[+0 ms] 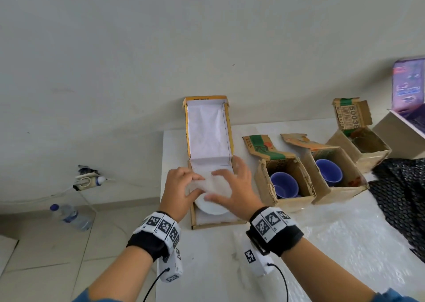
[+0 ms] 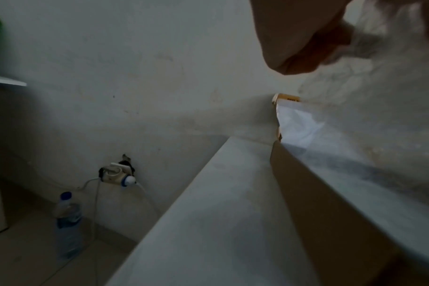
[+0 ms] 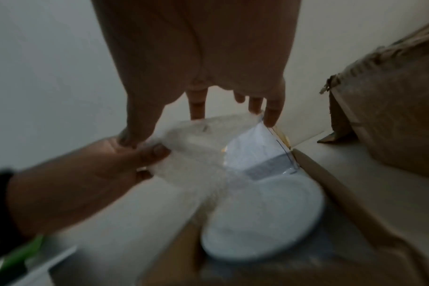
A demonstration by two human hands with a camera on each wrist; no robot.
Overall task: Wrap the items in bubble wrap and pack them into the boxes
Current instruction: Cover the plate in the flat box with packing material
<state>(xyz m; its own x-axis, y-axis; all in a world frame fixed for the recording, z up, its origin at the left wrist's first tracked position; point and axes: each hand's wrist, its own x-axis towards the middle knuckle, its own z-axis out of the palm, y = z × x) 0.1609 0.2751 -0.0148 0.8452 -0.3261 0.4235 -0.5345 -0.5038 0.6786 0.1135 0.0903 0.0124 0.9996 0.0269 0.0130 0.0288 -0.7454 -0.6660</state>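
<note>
A white plate [image 1: 211, 207] [image 3: 269, 222] lies in a flat cardboard box [image 1: 216, 224] [image 2: 318, 193] whose paper-lined lid [image 1: 208, 131] leans open against the wall. Both hands hold a sheet of bubble wrap [image 1: 213, 184] [image 3: 196, 145] [image 2: 380, 96] just above the plate's far half. My left hand [image 1: 184, 186] [image 2: 301, 38] [image 3: 86, 174] pinches the sheet's left edge between thumb and fingers. My right hand [image 1: 232, 186] [image 3: 208, 120] is spread over the sheet with straight fingers, thumb touching the wrap near the left hand. The far part of the plate is hidden under the wrap.
To the right stand two small open cartons [image 1: 289, 200] [image 1: 338, 194], each with a blue cup [image 1: 284, 186] [image 1: 328, 171], then a third carton [image 1: 368, 154]. More bubble wrap [image 1: 345, 244] and black netted cloth [image 1: 404, 198] cover the white table's [image 2: 220, 212] right side. A water bottle [image 1: 71, 216] stands on the floor at left.
</note>
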